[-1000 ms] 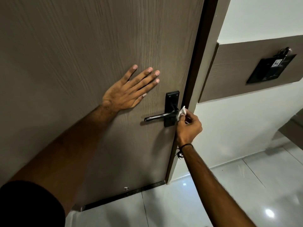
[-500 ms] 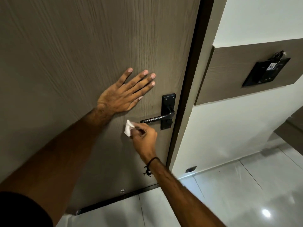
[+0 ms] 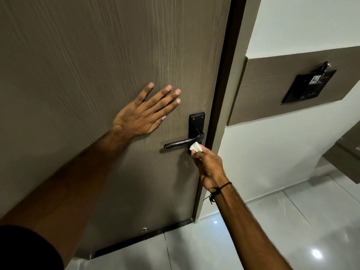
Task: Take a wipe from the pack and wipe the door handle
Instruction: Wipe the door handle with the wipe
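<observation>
Wiping step in progress. The left hand (image 3: 145, 112) lies spread flat on the door (image 3: 97, 55), centre frame. The right hand (image 3: 209, 166) pinches a bunched white wipe (image 3: 195, 146) against the handle (image 3: 183, 143) near its pivot. Next move, judged: draw the wipe leftward along the lever.

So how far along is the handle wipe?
Done: a wipe is out of the pack and pinched in the right hand. In hand: it is pressed against the handle near the pivot end by the backplate, while the left hand lies flat on the door. Left: I cannot tell how much of the lever is already clean.
</observation>
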A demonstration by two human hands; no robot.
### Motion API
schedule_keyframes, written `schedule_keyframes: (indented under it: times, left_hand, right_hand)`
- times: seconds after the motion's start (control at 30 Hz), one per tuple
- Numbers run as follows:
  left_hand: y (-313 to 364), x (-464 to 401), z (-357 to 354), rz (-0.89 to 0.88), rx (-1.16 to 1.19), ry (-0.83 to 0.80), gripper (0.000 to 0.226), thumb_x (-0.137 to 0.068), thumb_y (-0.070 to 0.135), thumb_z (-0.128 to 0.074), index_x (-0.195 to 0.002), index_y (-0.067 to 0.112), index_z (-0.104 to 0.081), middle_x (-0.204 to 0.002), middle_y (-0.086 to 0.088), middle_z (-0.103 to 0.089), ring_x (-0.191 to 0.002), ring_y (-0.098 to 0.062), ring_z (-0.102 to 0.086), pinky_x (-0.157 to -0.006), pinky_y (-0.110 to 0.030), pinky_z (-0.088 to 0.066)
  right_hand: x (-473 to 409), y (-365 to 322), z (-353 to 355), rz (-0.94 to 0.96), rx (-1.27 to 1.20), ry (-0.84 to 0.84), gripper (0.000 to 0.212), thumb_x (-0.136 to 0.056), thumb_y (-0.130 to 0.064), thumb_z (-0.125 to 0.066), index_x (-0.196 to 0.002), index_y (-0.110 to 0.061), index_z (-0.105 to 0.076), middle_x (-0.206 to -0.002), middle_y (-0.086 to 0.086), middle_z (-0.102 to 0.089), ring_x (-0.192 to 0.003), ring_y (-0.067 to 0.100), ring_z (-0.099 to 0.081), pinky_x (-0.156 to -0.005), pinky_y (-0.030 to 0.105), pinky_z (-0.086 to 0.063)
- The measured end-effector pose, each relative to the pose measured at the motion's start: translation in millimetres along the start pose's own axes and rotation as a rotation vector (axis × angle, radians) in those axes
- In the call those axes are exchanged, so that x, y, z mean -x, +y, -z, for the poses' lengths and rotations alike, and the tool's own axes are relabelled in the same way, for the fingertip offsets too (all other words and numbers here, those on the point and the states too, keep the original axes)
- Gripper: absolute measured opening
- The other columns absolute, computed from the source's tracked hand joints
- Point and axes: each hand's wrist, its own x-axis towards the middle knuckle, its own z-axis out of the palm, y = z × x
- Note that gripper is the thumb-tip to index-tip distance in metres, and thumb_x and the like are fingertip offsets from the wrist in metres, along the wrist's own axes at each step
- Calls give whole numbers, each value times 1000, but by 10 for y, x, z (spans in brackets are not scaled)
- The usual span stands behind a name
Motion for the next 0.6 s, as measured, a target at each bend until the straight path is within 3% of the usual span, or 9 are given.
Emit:
schedule_keyframes:
  times: [0.1, 0.2, 0.37, 0.53, 0.6]
  left_hand:
    - [6, -9, -20, -1, 4, 12, 65, -110, 44, -28, -166, 16, -14, -172, -8, -15, -157, -28, -20, -121, -53, -22]
    - [5, -9, -20, 3, 6, 31, 64, -110, 43, -30, -166, 16, -17, -172, -8, -17, -156, -27, -22, -121, -53, -27]
    - [15, -12, -38, 6, 0, 49, 65, -109, 43, -33, -166, 16, -19, -171, -8, -19, -156, -27, -24, -120, -53, -30]
    - [15, -18, -34, 15, -3, 42, 65, -109, 43, -34, -166, 16, -19, -171, -9, -18, -156, -28, -23, -120, -53, -25]
    - [21, -18, -39, 10, -11, 44, 66, -108, 44, -34, -166, 16, -18, -171, -9, -19, -156, -28, -24, -120, -53, -24]
  right_hand:
    - [-51, -30, 48, 7, -78, 96, 23, -82, 2, -75, -102, -9, -73, -112, 15, -72, -103, 28, -69, -74, 26, -62]
    - [-115, -50, 109, 46, -129, 135, 20, -79, -7, -80, -98, -11, -75, -107, 14, -75, -92, 23, -72, -62, 27, -62]
    - [-257, -57, 47, 244, -136, 332, 9, -76, -11, -84, -81, -14, -76, -91, 5, -75, -93, 28, -72, -64, 32, -60]
    - [-368, 23, -82, 324, -40, 422, 22, -79, -11, -82, -99, -5, -77, -96, 8, -75, -97, 27, -72, -61, 15, -58]
    - [-375, 39, -92, 359, 22, 455, 26, -81, -12, -80, -106, -5, -76, -97, 7, -74, -95, 22, -70, -69, 17, -59]
